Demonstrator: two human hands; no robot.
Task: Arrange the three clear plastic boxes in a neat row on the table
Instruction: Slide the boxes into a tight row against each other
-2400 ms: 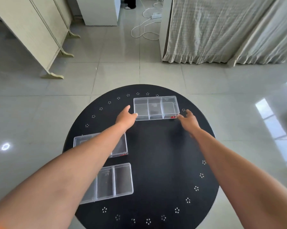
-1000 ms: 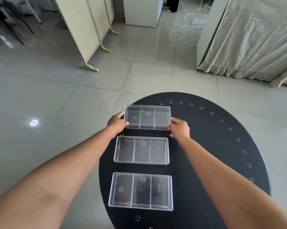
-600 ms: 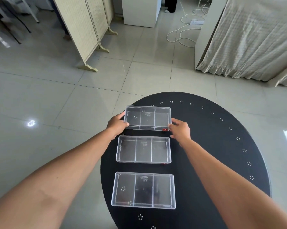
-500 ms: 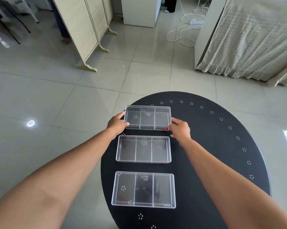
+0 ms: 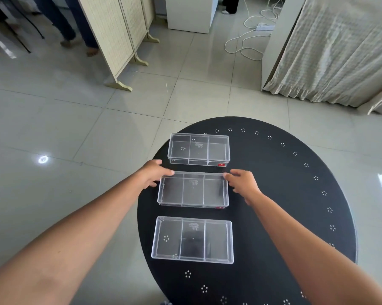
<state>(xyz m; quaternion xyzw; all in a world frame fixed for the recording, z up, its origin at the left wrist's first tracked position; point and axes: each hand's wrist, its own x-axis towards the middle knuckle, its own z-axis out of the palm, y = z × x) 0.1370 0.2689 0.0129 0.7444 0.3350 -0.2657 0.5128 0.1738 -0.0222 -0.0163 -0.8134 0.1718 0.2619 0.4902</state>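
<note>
My left hand [image 5: 153, 175] rests at the far-left corner of the middle box [image 5: 192, 189], its fingers [image 5: 167, 172] spread loosely and touching the rim there. My right hand [image 5: 243, 181] is at the far-right corner of the same box, fingers [image 5: 227, 175] half curled, their tips against the edge. Neither hand is closed around the box; both only press at its ends, though I cannot quite tell how firm the contact on the right is.

The three clear boxes lie one behind another on the left part of the round black table [image 5: 295, 194], long sides facing me. The far box [image 5: 199, 149] sits just beyond my hands, apart from the middle one by a narrow strip of table, with a small red label at its near-right corner. The near box [image 5: 192, 239] lies closest to me, separated from the middle box by a somewhat wider strip. Each box is split into three compartments, and all stand roughly square to one another, their left and right ends nearly in line.

Beyond the table the tiled floor [image 5: 75, 128] runs to a folding screen [image 5: 110, 36] at far left, a curtain [image 5: 335, 51] at far right, and a white cable [image 5: 245, 38] between them.
</note>
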